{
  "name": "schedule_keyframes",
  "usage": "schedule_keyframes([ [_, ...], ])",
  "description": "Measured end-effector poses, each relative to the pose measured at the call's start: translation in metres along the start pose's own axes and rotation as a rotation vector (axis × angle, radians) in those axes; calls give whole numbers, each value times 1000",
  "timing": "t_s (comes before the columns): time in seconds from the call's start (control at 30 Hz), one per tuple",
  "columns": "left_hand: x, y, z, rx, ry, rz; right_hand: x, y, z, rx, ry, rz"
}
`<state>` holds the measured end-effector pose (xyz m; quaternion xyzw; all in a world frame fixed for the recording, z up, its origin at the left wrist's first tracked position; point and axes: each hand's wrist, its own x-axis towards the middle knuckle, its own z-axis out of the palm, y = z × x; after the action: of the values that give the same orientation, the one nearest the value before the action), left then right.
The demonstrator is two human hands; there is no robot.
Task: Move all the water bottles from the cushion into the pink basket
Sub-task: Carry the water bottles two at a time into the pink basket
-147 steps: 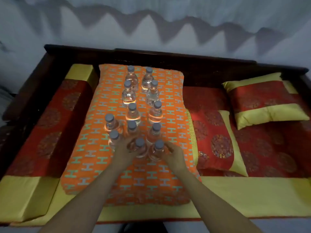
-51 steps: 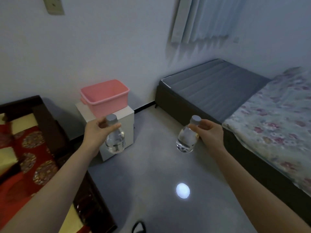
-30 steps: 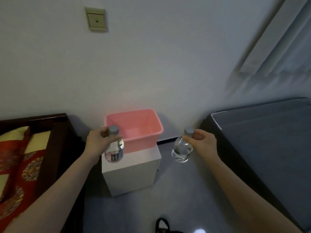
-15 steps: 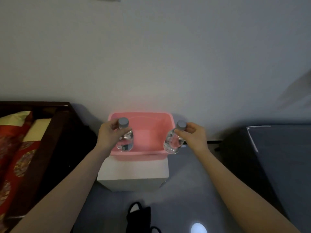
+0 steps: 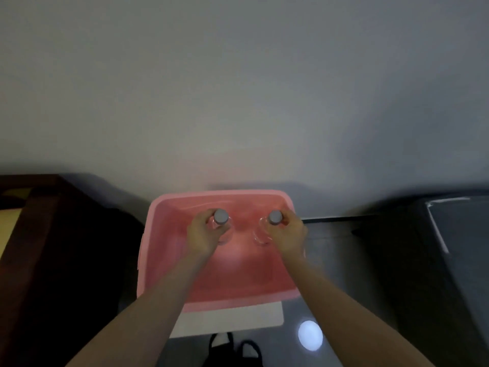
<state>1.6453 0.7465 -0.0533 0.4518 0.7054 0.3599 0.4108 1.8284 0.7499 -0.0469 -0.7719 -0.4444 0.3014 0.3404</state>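
Now over basket (image 5: 148, 234), past its front rim: your left hand (image 5: 202, 235) grips one bottle (image 5: 221, 216), right hand (image 5: 284, 234) another. Release high and they bounce, topple.

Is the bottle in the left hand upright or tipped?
Upright: the clear plastic water bottle shows its grey cap on top, gripped by the left hand.
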Motion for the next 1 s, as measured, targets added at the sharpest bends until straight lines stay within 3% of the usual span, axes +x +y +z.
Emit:
schedule_keyframes([
  [0.27,34,-36,34,18,21,-15,29,33,45,16,-12,-2],
  [0.7,45,-43,87,-98,-13,14,45,51,55,81,-88,-39],
  [1.0,53,-43,79,-292,-188,14,51,42,50,422,-148,66],
])
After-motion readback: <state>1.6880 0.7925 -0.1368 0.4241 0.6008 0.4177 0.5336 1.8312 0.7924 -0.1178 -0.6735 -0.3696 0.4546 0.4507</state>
